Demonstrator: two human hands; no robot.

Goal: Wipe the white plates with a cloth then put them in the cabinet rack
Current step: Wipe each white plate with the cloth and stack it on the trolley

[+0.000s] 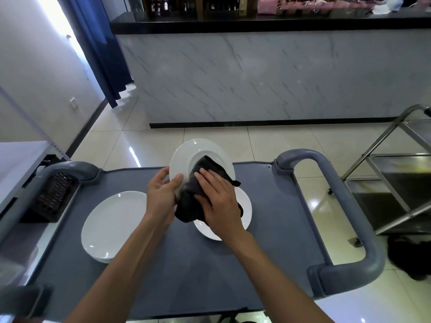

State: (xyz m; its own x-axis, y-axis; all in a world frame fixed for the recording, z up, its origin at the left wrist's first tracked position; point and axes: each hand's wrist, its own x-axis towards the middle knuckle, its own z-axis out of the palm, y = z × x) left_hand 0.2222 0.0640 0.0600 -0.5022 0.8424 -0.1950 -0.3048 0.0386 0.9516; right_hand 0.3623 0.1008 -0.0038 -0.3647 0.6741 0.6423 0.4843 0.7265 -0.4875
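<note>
A white plate (186,152) is held tilted up above the grey cart top (275,206). My left hand (161,194) grips its left rim, thumb on the front. My right hand (219,201) presses a black cloth (193,197) against the plate's face. Under my right hand lies another white plate (246,206), partly hidden by the hand and cloth. A stack of white plates (112,224) rests on the cart's left side.
The cart has grey loop handles at right (363,229) and left (70,169). A black basket (53,197) hangs at its left end. A steel trolley (396,183) stands at right. A marble-fronted counter (256,78) lies ahead across the tiled floor.
</note>
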